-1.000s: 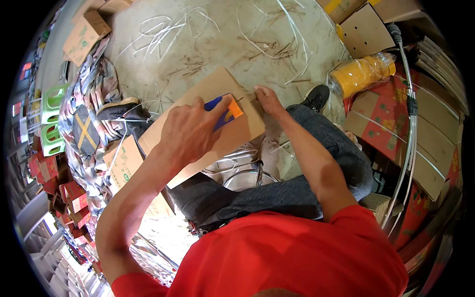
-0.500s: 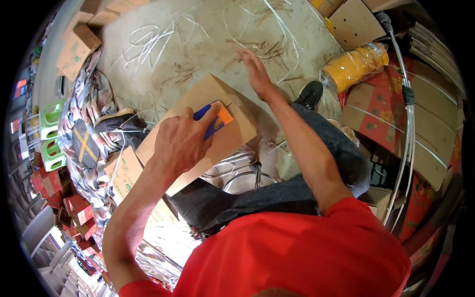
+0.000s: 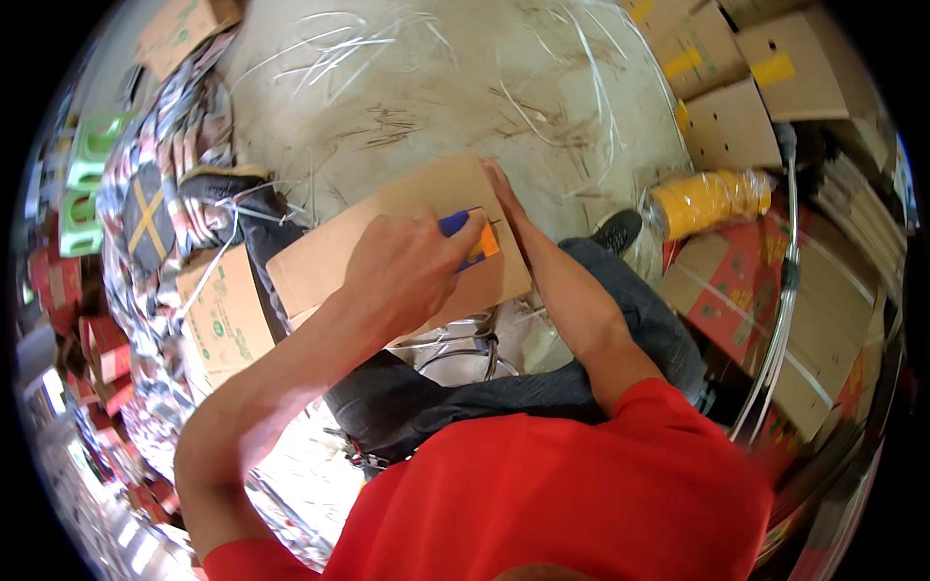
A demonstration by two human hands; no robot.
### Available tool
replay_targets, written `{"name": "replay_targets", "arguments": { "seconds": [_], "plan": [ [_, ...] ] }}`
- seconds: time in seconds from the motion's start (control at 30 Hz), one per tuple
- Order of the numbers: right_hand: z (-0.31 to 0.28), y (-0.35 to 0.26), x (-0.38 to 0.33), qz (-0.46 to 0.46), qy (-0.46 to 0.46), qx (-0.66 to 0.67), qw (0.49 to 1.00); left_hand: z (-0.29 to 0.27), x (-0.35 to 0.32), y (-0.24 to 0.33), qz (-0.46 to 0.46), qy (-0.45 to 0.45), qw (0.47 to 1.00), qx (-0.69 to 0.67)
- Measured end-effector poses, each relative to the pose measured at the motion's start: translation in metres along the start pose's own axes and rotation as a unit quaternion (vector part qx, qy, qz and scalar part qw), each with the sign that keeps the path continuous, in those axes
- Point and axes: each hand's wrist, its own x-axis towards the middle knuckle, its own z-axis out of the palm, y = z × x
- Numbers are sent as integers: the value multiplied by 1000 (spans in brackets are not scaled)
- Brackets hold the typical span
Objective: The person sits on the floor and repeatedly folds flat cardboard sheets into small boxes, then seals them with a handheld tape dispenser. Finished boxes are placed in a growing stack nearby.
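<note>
A flat brown cardboard box (image 3: 378,237) lies across my lap, above my dark trousers. My left hand (image 3: 407,276) is shut on a small blue and orange hand tool (image 3: 477,242) and presses it onto the box near its right end. My right hand (image 3: 506,203) lies along the box's right edge, fingers stretched out flat against the cardboard and holding nothing. The tool's working end is hidden under my left fingers.
Loose white plastic straps (image 3: 387,58) litter the concrete floor ahead. A yellow plastic-wrapped roll (image 3: 712,198) and brown cartons (image 3: 775,68) sit at the right, a red-printed carton (image 3: 746,300) below them. A small green-printed carton (image 3: 223,315) and stacked packages (image 3: 145,213) crowd the left.
My right hand, raised beyond the box half a second ago, has come back down onto its right edge. My left hand keeps the tool on the box.
</note>
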Motion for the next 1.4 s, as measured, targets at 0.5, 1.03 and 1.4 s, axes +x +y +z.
{"name": "replay_targets", "arguments": {
  "seconds": [0.5,1.03,1.4],
  "plan": [
    [-93,-193,-92,175,-44,108,978,11,1,-3,-11,0,999,39],
    [-74,-167,-119,-2,19,-64,998,28,-110,-81,28,58,995,77],
    [-73,-190,-128,54,-34,-8,998,15,-259,-136,-128,-78,985,92]
  ]
}}
